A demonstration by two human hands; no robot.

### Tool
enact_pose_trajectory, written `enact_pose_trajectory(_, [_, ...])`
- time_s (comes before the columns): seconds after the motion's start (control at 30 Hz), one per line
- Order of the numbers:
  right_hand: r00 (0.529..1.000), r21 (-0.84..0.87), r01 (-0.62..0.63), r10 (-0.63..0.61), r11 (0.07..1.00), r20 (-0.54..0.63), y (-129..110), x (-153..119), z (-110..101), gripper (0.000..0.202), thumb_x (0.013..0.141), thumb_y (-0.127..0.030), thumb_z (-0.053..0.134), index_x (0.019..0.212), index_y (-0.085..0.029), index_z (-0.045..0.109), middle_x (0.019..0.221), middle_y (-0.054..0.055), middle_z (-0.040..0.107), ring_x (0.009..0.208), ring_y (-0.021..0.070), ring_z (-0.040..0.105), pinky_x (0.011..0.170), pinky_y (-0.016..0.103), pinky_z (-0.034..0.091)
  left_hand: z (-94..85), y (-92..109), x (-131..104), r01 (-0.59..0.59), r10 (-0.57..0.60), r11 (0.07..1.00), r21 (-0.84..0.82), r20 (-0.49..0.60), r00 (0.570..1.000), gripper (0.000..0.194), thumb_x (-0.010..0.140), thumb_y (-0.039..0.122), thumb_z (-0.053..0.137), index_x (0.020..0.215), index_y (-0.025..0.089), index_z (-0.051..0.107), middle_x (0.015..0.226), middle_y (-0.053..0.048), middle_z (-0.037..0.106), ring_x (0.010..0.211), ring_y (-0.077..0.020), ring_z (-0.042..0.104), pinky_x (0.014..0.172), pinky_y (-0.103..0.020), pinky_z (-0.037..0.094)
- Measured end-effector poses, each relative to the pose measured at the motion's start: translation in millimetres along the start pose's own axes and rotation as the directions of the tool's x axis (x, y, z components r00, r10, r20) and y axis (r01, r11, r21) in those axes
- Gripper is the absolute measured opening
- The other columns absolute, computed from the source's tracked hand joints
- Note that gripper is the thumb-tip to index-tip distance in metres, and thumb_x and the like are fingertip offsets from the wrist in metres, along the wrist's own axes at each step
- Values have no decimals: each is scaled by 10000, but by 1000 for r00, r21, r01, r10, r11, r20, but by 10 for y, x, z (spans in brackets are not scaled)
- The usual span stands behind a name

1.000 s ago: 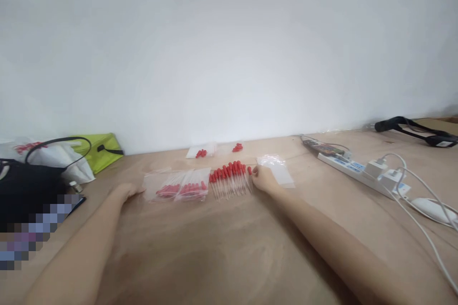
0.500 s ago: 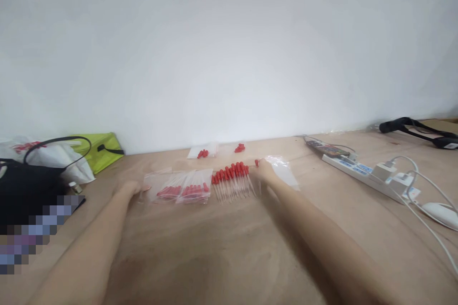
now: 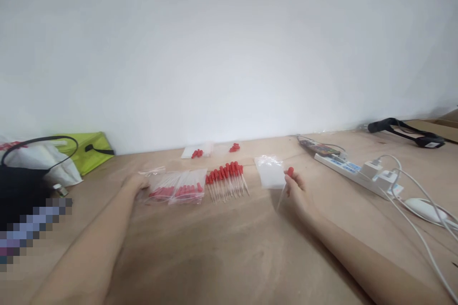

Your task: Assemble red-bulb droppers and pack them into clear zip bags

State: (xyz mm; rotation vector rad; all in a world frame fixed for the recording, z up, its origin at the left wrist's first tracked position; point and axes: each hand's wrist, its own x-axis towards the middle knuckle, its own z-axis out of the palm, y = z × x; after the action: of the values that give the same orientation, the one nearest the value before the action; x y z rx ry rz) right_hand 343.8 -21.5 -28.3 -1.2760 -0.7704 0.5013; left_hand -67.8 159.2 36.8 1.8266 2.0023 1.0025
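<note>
My right hand [image 3: 299, 194] pinches a thin stick with a red cap [image 3: 290, 171], its pale end pointing down to the table. Just left of it lies a flat clear bag [image 3: 271, 171]. A fanned row of red-capped sticks [image 3: 227, 181] rests at mid-table. Beside that row are two clear bags of red-capped sticks, a right one [image 3: 189, 190] and a left one [image 3: 163, 191]. My left hand [image 3: 137, 183] is at the left edge of the bags, its fingers smeared and partly hidden, so its grip is unclear.
Small red caps [image 3: 197, 153] and another cluster [image 3: 234, 147] lie near the wall. At right are a phone [image 3: 319, 147], a power strip [image 3: 352, 175] with cables and a black headset-like object [image 3: 404, 132]. A green bag [image 3: 89, 150] and a black bag [image 3: 25, 195] stand left.
My right hand has moved right from the end of the row, carrying a red-capped stick past the flat bag. My left hand has shifted slightly right, and the camera view has shifted a little.
</note>
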Motion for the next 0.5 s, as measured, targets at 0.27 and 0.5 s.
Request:
enact_pose_trajectory(0.27, [992, 160, -127, 120, 979, 49, -80, -50, 52, 291, 618, -339, 573, 820, -209, 410, 499, -89, 488, 403, 82, 435, 407, 205, 366, -327, 678, -416, -31, -24, 974, -224, -240, 971, 394, 737, 212, 536, 1100, 152, 396, 936, -44, 532, 891, -200, 544, 790, -360, 438])
enact_pose_trajectory(0.5, [974, 134, -195, 176, 972, 140, 1, -129, -75, 463, 596, -364, 599, 976, -222, 377, 516, -102, 506, 400, 94, 479, 404, 222, 407, 324, 1190, -1576, -44, 444, 853, -521, 677, 588, 470, 677, 326, 615, 1085, 170, 442, 732, 9, 555, 603, -138, 561, 619, -304, 478])
